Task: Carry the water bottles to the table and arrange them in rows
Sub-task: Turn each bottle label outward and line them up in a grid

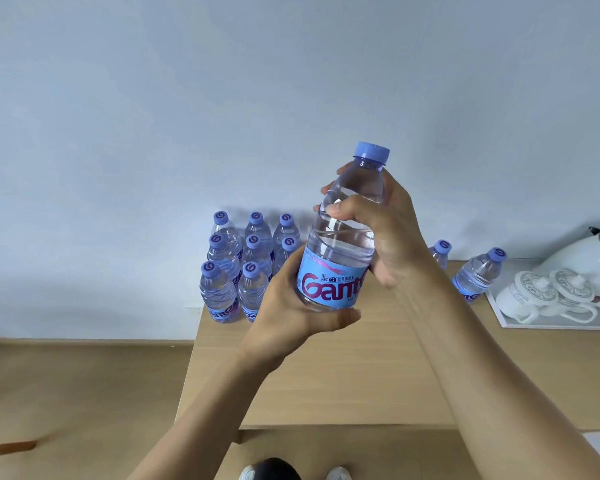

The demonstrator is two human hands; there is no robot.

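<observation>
I have one water bottle (340, 237) up in front of me over the table (343, 368), upright and tipped a little to the right, and both my hands are on it. My left hand (291, 313) cups the bottom end, fingers curled round the blue label, I think to take the weight; my right hand (385, 233) wraps the clear shoulder below the cap, thumb across the front, which steadies it for setting down. The grouped bottles (236, 268) stand at the table's far left corner against the wall, packed close in three columns so the rows stay tidy: I count eight caps, three, three and two, so the gap at the front right looks like this one's place. Two more bottles (475, 275) stand apart toward the right, near a tray (510, 320) with two lidded cups (544, 296) and a white kettle (589, 258).
</observation>
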